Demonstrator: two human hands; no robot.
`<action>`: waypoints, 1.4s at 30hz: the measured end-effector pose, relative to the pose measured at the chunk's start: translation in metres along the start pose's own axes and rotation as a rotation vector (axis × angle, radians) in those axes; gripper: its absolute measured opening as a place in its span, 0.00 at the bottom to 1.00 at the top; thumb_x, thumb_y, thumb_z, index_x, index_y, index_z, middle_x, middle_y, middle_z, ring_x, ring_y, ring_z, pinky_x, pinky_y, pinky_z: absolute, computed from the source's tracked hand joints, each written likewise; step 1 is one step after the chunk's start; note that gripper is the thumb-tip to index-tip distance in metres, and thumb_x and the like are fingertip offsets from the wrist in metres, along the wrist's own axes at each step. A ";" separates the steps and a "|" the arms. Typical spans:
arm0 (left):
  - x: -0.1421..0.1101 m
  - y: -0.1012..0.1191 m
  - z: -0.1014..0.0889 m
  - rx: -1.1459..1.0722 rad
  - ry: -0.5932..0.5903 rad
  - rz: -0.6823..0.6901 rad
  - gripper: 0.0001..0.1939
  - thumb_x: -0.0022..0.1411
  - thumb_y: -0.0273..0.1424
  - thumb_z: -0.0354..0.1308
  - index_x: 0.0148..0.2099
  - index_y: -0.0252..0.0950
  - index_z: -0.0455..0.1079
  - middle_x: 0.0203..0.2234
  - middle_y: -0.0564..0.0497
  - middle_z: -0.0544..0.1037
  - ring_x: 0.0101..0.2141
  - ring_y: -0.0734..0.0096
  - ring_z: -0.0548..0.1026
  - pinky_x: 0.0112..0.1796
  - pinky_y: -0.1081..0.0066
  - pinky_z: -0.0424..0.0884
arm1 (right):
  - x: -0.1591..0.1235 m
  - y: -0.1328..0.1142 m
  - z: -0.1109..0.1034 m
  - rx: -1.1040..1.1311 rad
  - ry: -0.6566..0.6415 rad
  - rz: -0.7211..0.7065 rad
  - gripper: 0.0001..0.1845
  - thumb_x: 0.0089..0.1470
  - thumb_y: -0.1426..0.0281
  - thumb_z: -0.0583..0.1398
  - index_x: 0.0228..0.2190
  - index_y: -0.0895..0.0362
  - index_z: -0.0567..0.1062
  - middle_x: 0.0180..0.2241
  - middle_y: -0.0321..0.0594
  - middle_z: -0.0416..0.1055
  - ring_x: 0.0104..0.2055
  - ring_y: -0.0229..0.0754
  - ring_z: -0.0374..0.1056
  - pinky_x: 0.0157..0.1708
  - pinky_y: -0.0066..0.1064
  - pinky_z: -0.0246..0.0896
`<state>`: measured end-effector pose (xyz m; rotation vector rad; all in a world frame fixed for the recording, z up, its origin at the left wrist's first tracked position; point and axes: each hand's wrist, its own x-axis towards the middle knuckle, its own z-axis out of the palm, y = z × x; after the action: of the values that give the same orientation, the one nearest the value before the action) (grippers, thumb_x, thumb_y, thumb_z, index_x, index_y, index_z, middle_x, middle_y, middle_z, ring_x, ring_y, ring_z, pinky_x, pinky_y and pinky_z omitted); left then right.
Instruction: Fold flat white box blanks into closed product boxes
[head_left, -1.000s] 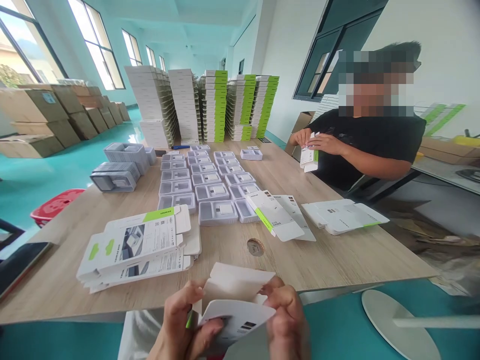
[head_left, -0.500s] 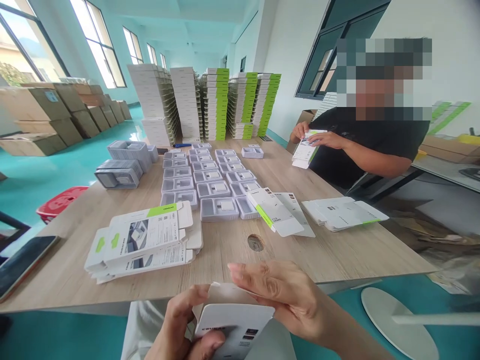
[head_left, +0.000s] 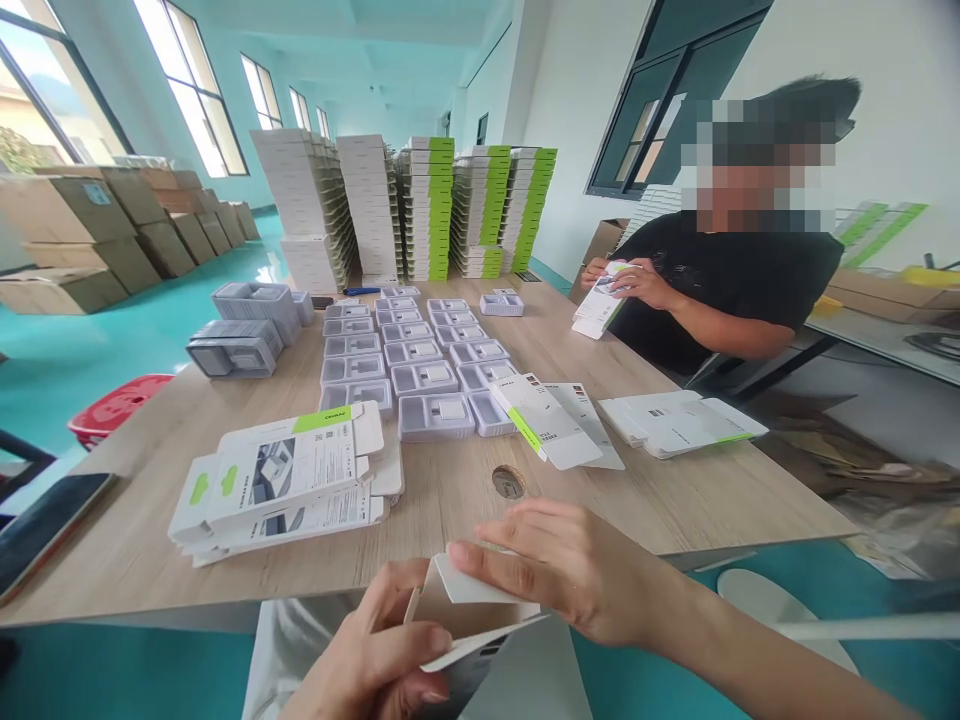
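Fingers (head_left: 510, 545) of the right hand (head_left: 577, 575) stretched out long and straight, tips pressed on the flap of a white card carton (head_left: 469, 600), smooth matt stock folded into a sharp-creased, half-formed box! The left hand (head_left: 367, 640) had its fingers curled round the carton's side, gripping it, holding the whole thing over the near edge of the wood-grain bench (head_left: 450, 525), just below a round grommet (head_left: 508, 481) set in the laminate. Left of that grommet sat a stack of flat printed cartons (head_left: 285, 480), glossy white with lime-green bands. Beyond it ran tight ranks of grey plastic trays (head_left: 420, 350), square wells and rounded corners. Right of it lay more flat cartons (head_left: 544, 420). Well past it, a co-worker's hands (head_left: 641, 285) held a carton (head_left: 598, 302) up off the bench, well apart from the person's own hands.
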<state>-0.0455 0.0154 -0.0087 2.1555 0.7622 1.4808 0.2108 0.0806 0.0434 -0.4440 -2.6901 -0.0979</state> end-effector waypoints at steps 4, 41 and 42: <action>-0.004 0.000 0.004 -0.159 -0.017 -0.089 0.14 0.80 0.37 0.47 0.63 0.51 0.65 0.57 0.45 0.76 0.54 0.66 0.82 0.52 0.68 0.80 | 0.005 -0.002 -0.006 -0.292 -0.107 -0.072 0.39 0.67 0.83 0.47 0.76 0.57 0.50 0.33 0.41 0.79 0.32 0.48 0.74 0.34 0.41 0.69; -0.022 -0.024 -0.022 -0.005 -0.117 0.146 0.30 0.74 0.33 0.63 0.72 0.43 0.57 0.57 0.39 0.81 0.50 0.61 0.86 0.46 0.70 0.84 | 0.048 -0.039 -0.058 0.714 -0.412 0.624 0.42 0.65 0.68 0.69 0.73 0.46 0.61 0.49 0.40 0.84 0.37 0.42 0.80 0.39 0.30 0.72; -0.023 -0.025 -0.020 -0.035 -0.068 0.133 0.31 0.73 0.34 0.64 0.72 0.43 0.57 0.56 0.40 0.83 0.49 0.61 0.87 0.47 0.70 0.85 | 0.049 -0.039 -0.058 0.704 -0.405 0.618 0.39 0.65 0.69 0.68 0.72 0.48 0.63 0.49 0.40 0.84 0.39 0.42 0.81 0.43 0.31 0.74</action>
<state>-0.0755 0.0207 -0.0336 2.2556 0.5754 1.4645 0.1776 0.0500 0.1164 -1.0979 -2.5688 1.1719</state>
